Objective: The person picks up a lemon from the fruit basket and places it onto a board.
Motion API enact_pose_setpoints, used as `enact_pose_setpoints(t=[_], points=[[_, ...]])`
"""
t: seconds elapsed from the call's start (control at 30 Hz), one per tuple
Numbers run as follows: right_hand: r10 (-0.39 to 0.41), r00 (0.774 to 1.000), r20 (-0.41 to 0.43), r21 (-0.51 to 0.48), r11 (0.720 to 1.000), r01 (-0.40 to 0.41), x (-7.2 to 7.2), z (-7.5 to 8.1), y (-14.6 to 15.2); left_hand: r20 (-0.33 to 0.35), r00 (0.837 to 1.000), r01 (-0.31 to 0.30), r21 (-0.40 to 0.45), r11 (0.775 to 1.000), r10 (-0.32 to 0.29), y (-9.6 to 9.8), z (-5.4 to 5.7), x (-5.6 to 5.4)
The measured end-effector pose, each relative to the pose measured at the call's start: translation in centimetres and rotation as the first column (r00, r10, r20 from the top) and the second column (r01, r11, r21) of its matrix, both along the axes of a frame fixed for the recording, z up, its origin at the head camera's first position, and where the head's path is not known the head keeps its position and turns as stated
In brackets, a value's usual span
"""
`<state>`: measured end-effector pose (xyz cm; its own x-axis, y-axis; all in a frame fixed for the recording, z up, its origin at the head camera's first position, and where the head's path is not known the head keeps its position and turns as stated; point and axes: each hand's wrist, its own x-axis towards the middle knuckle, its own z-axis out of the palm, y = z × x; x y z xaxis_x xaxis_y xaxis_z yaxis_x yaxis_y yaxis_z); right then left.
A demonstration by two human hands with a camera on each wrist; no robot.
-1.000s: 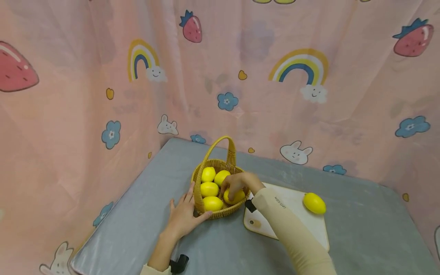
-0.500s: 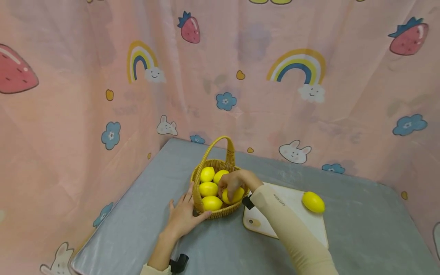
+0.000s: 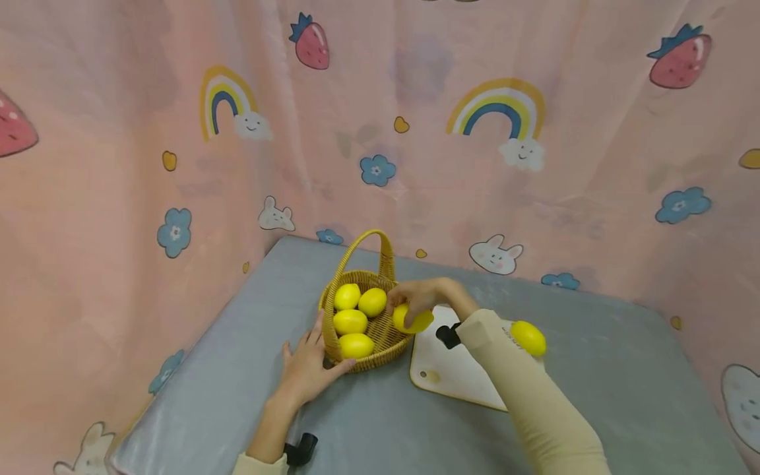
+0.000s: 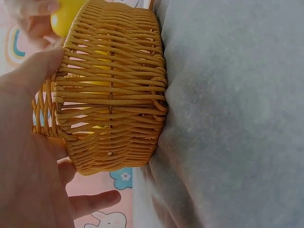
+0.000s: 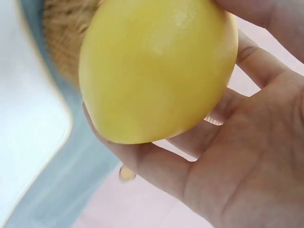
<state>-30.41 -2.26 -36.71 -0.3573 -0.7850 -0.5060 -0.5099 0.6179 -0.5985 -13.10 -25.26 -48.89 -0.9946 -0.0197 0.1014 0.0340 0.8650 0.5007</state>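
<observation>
My right hand (image 3: 418, 295) holds a yellow lemon (image 3: 423, 321) over the right rim of a wicker basket (image 3: 380, 357). In the right wrist view the lemon (image 5: 156, 71) fills much of the picture, thumb and fingers around it. Several other lemons (image 3: 350, 322) lie in the basket, mostly toward its left side. My left hand (image 3: 305, 373) rests against the basket's near left side, fingers stretched out and thumb at the front rim. Seen from the left wrist, the woven wall (image 4: 114, 95) stands upright on the cloth, with the little finger free of it.
A white cutting board (image 3: 451, 376) lies right of the basket, partly under the right forearm. On its far right sits another lemon (image 3: 528, 338). The basket's tall handle (image 3: 386, 254) arches above. Grey cloth (image 3: 623, 369) covers the table, and a patterned pink curtain (image 3: 332, 119) hangs behind.
The right hand has lifted a lemon from the basket's right side and shifted up and right toward the rim. The left hand stays at the basket. The head view has turned slightly right.
</observation>
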Motion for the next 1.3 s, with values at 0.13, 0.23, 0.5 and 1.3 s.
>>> enact_pose_setpoints(t=[0.13, 0.23, 0.5, 1.3], points=[[-0.057, 0.998, -0.003, -0.03, 0.998, 0.057, -0.6, 0.6, 2.3, -0.006, 1.0, 0.006, -0.01, 1.0, -0.006, -0.3, 0.4, -0.2], [-0.087, 0.996, -0.025, -0.045, 0.995, 0.086, -1.0, 0.7, 4.1, -0.015, 1.0, 0.009, -0.007, 1.0, -0.009, -0.4, 0.7, -0.3], [-0.166, 0.983, -0.072, -0.04, 0.986, 0.164, -1.0, -1.1, 8.4, 0.022, 1.0, 0.002, -0.009, 1.0, -0.002, -0.8, 0.6, 0.0], [-0.476, 0.866, -0.153, 0.026, 0.874, 0.485, -0.7, -5.2, 13.8, 0.034, 0.999, 0.009, 0.018, 1.0, -0.01, 0.0, 0.7, 0.3]])
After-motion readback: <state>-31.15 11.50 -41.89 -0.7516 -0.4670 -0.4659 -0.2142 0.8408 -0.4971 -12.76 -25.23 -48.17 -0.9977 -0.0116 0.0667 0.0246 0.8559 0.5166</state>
